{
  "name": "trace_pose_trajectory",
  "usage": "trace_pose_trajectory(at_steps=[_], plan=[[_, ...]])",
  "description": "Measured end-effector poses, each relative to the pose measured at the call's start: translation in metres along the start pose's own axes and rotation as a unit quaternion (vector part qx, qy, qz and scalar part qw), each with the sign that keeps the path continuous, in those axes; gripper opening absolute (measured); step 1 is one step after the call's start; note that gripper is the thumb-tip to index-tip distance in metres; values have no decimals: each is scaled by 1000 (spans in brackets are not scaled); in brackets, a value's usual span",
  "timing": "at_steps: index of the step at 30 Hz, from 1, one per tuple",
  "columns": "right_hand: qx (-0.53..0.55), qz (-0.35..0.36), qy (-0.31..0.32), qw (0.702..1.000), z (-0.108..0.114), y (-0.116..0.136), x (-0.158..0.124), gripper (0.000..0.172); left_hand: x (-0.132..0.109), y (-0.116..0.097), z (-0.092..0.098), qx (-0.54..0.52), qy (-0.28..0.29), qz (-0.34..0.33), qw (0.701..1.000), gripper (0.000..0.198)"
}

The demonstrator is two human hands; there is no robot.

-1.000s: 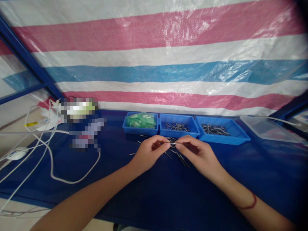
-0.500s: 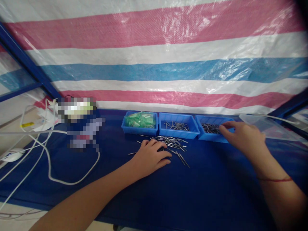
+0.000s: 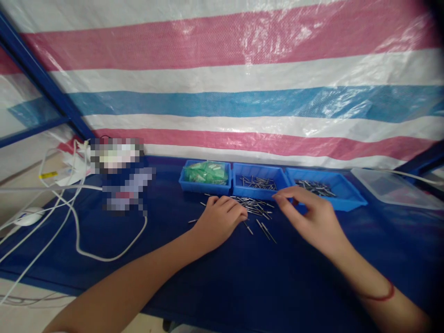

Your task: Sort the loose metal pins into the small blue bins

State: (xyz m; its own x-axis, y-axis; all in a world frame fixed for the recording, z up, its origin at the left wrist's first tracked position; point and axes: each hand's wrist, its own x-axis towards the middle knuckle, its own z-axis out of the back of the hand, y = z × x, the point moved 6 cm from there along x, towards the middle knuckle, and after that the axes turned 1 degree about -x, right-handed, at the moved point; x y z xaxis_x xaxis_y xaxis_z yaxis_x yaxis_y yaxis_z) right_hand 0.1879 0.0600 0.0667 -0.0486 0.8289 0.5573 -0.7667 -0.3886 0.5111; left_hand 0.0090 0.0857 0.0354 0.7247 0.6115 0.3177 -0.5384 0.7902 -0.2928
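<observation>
The left hand point(image 3: 222, 218) lies curled, knuckles up, on the near edge of a loose pile of metal pins point(image 3: 255, 206) on the blue table point(image 3: 243, 277); I cannot tell whether it grips any. The right hand point(image 3: 312, 217) hovers just beside the pile, fingers loosely spread and empty. Three blue trays point(image 3: 258, 190) stand just behind the pins.

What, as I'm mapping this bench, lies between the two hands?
In the head view, a loose pile of thin metal pins lies on the blue table cover between the left hand and right hand.
</observation>
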Motion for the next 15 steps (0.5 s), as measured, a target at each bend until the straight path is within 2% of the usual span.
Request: trace_pose_trajectory(at_steps=[5,10,12,15], plan=[[112,-41,90,989,-33,24,-16,15,2,0,10,-191,-45,62,978,17],[178,-73,90,977,-42,19,-21,13,-2,3,1,-367,-69,117,920,14],[183,-73,87,976,-41,18,-21,12,-2,4,-2,-386,-70,130,911,17],[174,-60,70,980,-36,20,-21,9,-1,1,-2,-333,-40,110,936,20]])
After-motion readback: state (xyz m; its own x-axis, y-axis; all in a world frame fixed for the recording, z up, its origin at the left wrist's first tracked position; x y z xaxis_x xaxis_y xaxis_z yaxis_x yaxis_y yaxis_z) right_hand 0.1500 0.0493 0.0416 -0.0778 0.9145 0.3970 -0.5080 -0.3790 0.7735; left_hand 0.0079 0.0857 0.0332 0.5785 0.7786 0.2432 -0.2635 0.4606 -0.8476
